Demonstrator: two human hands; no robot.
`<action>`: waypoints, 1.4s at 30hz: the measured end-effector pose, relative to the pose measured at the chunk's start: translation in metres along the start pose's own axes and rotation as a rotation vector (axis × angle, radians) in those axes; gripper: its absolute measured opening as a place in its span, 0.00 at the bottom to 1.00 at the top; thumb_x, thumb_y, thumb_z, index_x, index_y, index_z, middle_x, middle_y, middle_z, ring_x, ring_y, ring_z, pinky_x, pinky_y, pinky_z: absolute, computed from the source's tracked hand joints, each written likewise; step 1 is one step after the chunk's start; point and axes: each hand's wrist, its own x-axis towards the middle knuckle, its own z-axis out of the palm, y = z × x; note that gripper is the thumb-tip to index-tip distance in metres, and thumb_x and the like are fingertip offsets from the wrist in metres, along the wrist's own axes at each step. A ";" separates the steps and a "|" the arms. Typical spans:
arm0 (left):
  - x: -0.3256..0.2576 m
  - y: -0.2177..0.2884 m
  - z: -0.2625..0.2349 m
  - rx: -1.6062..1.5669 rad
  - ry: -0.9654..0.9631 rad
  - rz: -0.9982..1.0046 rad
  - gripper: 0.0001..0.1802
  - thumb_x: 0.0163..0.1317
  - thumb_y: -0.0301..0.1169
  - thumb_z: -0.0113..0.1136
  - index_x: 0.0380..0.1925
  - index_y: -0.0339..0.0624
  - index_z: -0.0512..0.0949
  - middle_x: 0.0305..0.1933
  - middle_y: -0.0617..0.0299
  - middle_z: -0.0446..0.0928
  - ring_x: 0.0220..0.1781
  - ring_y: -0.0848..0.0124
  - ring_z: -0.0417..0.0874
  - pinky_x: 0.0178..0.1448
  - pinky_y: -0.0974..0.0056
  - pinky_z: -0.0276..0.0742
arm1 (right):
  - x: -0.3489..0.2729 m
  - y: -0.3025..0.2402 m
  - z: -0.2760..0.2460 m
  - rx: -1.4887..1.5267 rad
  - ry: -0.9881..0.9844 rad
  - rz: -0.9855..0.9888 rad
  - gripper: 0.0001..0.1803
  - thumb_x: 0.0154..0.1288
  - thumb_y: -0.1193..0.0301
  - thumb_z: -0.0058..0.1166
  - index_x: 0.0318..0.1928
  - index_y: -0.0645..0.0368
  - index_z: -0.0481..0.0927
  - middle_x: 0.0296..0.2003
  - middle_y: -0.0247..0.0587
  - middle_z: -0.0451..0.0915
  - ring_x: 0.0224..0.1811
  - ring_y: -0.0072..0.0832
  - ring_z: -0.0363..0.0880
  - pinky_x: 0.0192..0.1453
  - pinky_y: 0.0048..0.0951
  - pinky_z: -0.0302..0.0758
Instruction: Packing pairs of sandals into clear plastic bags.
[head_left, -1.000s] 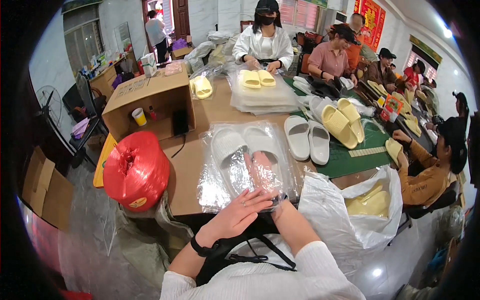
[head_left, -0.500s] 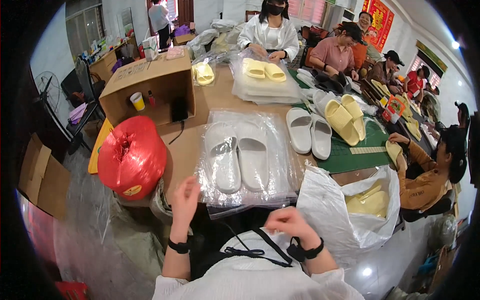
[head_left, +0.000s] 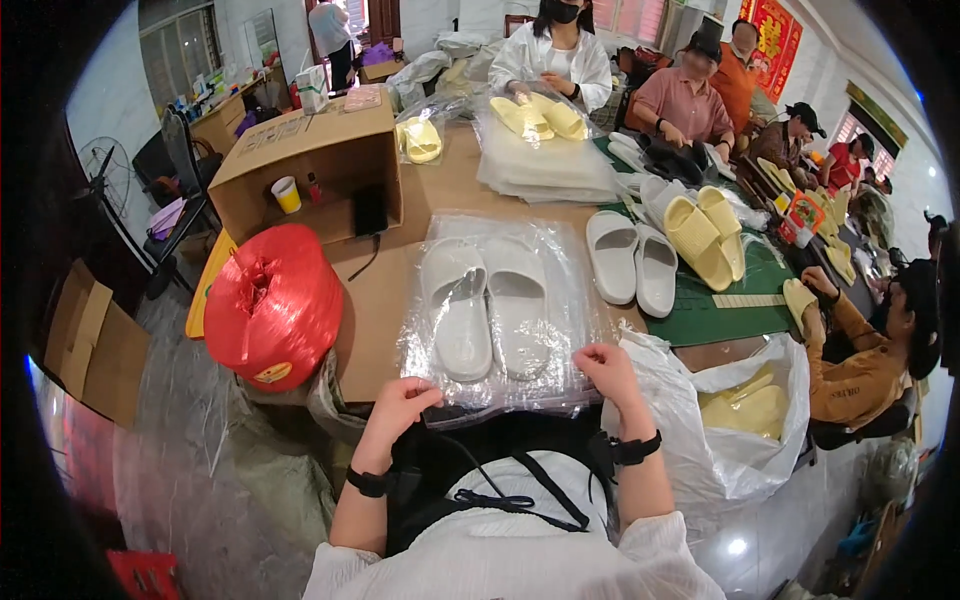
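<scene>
Slippers [head_left: 518,335] in pale grey lie side by side, toe ends away from the person, inside a clear plastic bag [head_left: 570,285] flat on the brown tabletop [head_left: 440,185]. The bag's lower edge reaches the near edge of the tabletop. At its lower left corner is the left hand [head_left: 404,408], thumb and fingertips close together; whether they pinch the plastic, one cannot tell. The right hand [head_left: 608,372] is over the bag's right side, near the lower corner, fingers bent in toward the thumb; a grip on the plastic cannot be made out there either. The two hands are well apart.

Left of the bag sits a big roll of red twine [head_left: 272,310], and behind that a cardboard box [head_left: 310,140] lies on its side with a cup [head_left: 286,195] inside. Just right of the bag stands a second grey pair [head_left: 612,258], beside yellow slippers [head_left: 698,245] on a green mat [head_left: 690,325]. A white sack [head_left: 655,410] with yellow pieces inside is close to the right forearm. Across the tabletop, a co-worker in a white shirt [head_left: 594,70] stands behind a stack of plastic bags [head_left: 540,178].
</scene>
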 end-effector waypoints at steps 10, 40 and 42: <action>-0.008 0.017 -0.017 -0.285 0.131 0.111 0.06 0.64 0.22 0.60 0.38 0.33 0.84 0.36 0.61 0.85 0.31 0.77 0.83 0.33 0.75 0.75 | -0.005 -0.018 -0.011 0.628 0.080 -0.042 0.09 0.71 0.71 0.56 0.45 0.64 0.80 0.36 0.34 0.83 0.33 0.18 0.79 0.38 0.20 0.78; 0.026 -0.024 0.027 -0.192 0.411 0.459 0.09 0.62 0.27 0.67 0.38 0.32 0.81 0.51 0.57 0.79 0.44 0.75 0.81 0.45 0.70 0.77 | -0.040 -0.031 0.071 -0.227 0.257 -0.676 0.10 0.58 0.75 0.62 0.42 0.58 0.84 0.45 0.41 0.83 0.47 0.43 0.80 0.50 0.39 0.78; 0.030 -0.012 0.041 -0.718 0.354 0.216 0.16 0.64 0.25 0.64 0.51 0.36 0.75 0.53 0.60 0.74 0.50 0.76 0.76 0.52 0.71 0.73 | -0.041 -0.030 0.072 -0.233 0.274 -0.670 0.09 0.58 0.75 0.62 0.42 0.58 0.84 0.45 0.41 0.83 0.47 0.42 0.80 0.49 0.38 0.79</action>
